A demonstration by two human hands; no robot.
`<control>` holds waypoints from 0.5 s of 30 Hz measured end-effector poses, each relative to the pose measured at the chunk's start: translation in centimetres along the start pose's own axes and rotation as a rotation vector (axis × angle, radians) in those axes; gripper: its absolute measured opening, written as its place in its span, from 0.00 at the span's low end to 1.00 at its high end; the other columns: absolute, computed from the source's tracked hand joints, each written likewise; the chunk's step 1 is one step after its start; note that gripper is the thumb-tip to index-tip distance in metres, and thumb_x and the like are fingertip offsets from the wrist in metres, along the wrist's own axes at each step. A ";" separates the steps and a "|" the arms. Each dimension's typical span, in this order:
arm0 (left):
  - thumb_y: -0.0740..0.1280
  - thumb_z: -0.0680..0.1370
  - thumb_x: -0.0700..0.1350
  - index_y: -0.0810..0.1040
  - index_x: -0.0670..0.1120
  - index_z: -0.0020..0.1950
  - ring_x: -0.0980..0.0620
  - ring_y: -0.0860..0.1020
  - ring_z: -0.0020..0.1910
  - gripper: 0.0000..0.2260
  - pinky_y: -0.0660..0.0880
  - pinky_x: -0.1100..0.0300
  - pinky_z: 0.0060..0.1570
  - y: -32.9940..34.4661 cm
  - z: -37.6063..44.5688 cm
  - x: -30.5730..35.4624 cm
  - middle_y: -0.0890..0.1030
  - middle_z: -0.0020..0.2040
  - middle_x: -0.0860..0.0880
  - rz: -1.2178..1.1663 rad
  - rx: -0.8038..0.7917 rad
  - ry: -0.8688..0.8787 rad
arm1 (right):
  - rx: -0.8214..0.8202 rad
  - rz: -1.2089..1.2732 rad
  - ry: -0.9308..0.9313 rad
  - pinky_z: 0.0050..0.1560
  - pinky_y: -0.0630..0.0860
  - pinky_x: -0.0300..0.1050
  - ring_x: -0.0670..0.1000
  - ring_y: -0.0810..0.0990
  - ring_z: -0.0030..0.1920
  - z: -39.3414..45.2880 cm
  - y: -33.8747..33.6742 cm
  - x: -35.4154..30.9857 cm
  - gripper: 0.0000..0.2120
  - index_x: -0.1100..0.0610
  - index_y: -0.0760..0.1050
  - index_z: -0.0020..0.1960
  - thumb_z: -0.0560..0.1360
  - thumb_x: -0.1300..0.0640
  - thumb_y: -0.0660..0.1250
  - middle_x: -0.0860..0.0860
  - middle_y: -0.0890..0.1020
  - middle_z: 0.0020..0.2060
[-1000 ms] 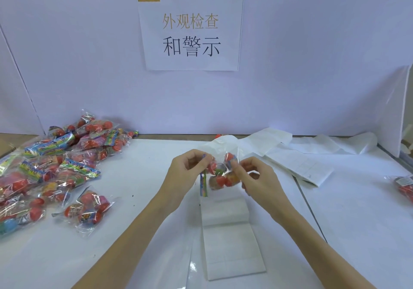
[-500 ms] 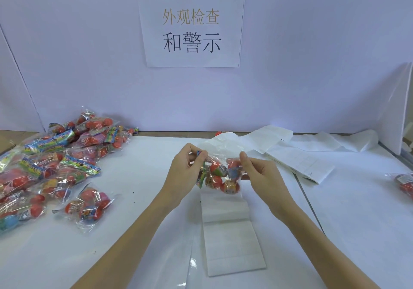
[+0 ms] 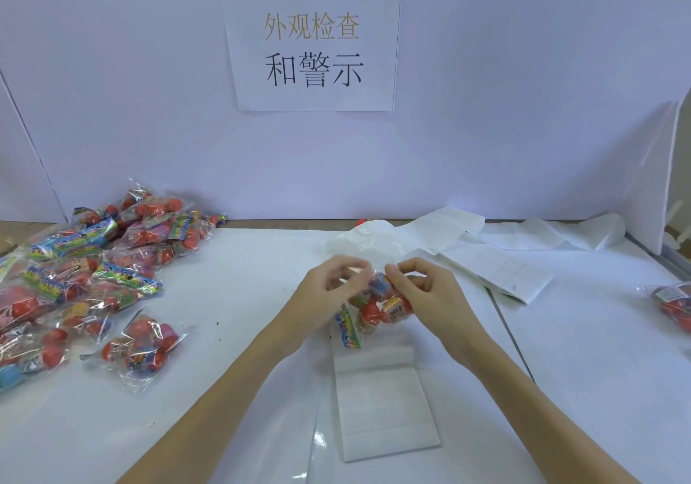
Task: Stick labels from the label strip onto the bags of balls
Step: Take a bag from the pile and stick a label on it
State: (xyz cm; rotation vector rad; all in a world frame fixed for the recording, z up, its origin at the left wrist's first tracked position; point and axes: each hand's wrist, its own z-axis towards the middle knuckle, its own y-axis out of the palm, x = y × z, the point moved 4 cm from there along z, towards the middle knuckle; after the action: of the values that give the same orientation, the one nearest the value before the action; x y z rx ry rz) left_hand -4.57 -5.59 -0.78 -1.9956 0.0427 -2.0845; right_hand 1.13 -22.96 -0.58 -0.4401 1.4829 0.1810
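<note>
Nearest the person, the label strip [image 3: 381, 405] lies flat on the white worktop [image 3: 232, 334], one folded end reaching up beneath the held bag. Just beyond the label strip, both hands are raised over the worktop with a clear bag of balls [image 3: 375, 304] between them. The left hand [image 3: 321, 293] pinches the bag's upper left edge with curled fingers, though it is blurred; the right hand [image 3: 426, 293] grips the upper right edge between thumb and fingers. The bag's coloured header hangs down toward the label strip. Left of the label strip, a pile of bags [image 3: 86, 278] spreads over the worktop. To its right, one more bag [image 3: 673, 304] sits at the edge of view. Beyond the label strip lie loose backing paper [image 3: 486, 255] and, on the wall, a printed sign [image 3: 312, 40].
</note>
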 end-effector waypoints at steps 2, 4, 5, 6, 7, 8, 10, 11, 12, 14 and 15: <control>0.70 0.80 0.55 0.85 0.52 0.55 0.52 0.85 0.52 0.10 0.81 0.60 0.52 0.4 -0.2 0.2 0.86 0.51 0.52 0.013 -0.068 0.028 | -0.015 0.083 0.002 0.41 0.81 0.40 0.53 0.87 0.40 -0.1 0.1 -0.1 0.20 0.56 0.82 0.53 0.79 0.39 0.66 0.54 0.88 0.41; 0.71 0.81 0.50 0.84 0.51 0.54 0.52 0.85 0.50 0.05 0.82 0.60 0.51 0.0 0.0 0.2 0.86 0.50 0.53 0.008 0.028 0.046 | -0.044 0.230 0.006 0.44 0.82 0.42 0.53 0.87 0.41 -0.1 0.1 -0.4 0.22 0.56 0.83 0.58 0.79 0.38 0.65 0.56 0.88 0.44; 0.71 0.81 0.50 0.84 0.51 0.54 0.54 0.85 0.49 0.05 0.82 0.61 0.50 -0.4 0.1 0.2 0.86 0.50 0.53 0.014 0.091 0.056 | -0.052 0.247 -0.013 0.45 0.81 0.42 0.52 0.87 0.43 -0.1 0.1 -0.6 0.21 0.55 0.83 0.59 0.79 0.39 0.66 0.56 0.88 0.45; 0.70 0.82 0.50 0.83 0.50 0.55 0.53 0.85 0.50 0.05 0.82 0.60 0.50 -0.7 0.2 0.2 0.86 0.51 0.52 0.004 0.133 0.055 | -0.045 0.231 -0.043 0.47 0.80 0.42 0.52 0.87 0.45 -0.1 0.1 -0.8 0.17 0.54 0.84 0.60 0.80 0.42 0.69 0.54 0.88 0.47; 0.70 0.82 0.50 0.83 0.49 0.55 0.52 0.85 0.51 0.07 0.82 0.59 0.50 -0.9 0.2 0.2 0.86 0.51 0.50 -0.034 0.149 0.042 | -0.024 0.215 -0.074 0.48 0.79 0.42 0.51 0.87 0.48 -0.2 0.0 -0.9 0.13 0.52 0.85 0.59 0.80 0.46 0.71 0.52 0.89 0.48; 0.70 0.82 0.52 0.83 0.47 0.55 0.50 0.85 0.51 0.09 0.82 0.58 0.50 -1.0 0.3 0.3 0.86 0.51 0.48 -0.094 0.141 0.023 | 0.012 0.217 -0.093 0.48 0.78 0.42 0.50 0.86 0.50 -0.2 -0.2 -1.0 0.10 0.51 0.87 0.57 0.80 0.48 0.72 0.51 0.89 0.49; 0.68 0.79 0.59 0.83 0.49 0.52 0.52 0.85 0.47 0.14 0.80 0.62 0.46 -1.2 0.2 0.6 0.86 0.47 0.47 -0.152 0.108 0.014 | 0.051 0.240 -0.094 0.45 0.77 0.40 0.48 0.85 0.49 -0.4 -0.3 -1.1 0.08 0.49 0.88 0.53 0.77 0.48 0.74 0.49 0.89 0.49; 0.67 0.77 0.63 0.83 0.52 0.51 0.54 0.84 0.43 0.15 0.79 0.64 0.43 -1.4 0.1 0.8 0.86 0.44 0.47 -0.106 0.103 0.032 | 0.042 0.235 -0.088 0.44 0.76 0.39 0.47 0.85 0.48 -0.5 -0.2 -1.1 0.08 0.49 0.88 0.52 0.77 0.47 0.74 0.49 0.89 0.48; 0.66 0.77 0.64 0.83 0.54 0.51 0.55 0.83 0.41 0.15 0.79 0.64 0.42 -1.4 0.0 0.9 0.85 0.44 0.46 -0.038 0.098 0.054 | 0.028 0.216 -0.083 0.44 0.76 0.39 0.47 0.84 0.46 -0.5 -0.1 -1.1 0.08 0.49 0.89 0.51 0.78 0.47 0.74 0.49 0.89 0.47; 0.65 0.82 0.58 0.83 0.50 0.53 0.55 0.81 0.40 0.14 0.79 0.62 0.43 -1.2 0.1 0.7 0.85 0.44 0.45 0.037 0.079 0.089 | 0.019 0.177 -0.079 0.42 0.78 0.39 0.46 0.83 0.43 -0.5 0.1 -0.9 0.09 0.50 0.89 0.50 0.79 0.48 0.72 0.50 0.89 0.44; 0.64 0.84 0.53 0.83 0.47 0.52 0.55 0.81 0.39 0.13 0.79 0.60 0.42 -1.1 0.1 0.5 0.84 0.43 0.46 0.038 0.078 0.092 | 0.017 0.167 -0.078 0.43 0.79 0.38 0.47 0.84 0.43 -0.5 0.1 -0.9 0.09 0.50 0.89 0.50 0.80 0.48 0.71 0.50 0.89 0.44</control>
State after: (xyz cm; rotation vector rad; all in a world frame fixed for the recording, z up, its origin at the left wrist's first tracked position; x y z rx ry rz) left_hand -4.67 -4.59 -0.02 -1.8393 0.0164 -2.1191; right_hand 0.55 -22.93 0.26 -0.2919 1.4437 0.3145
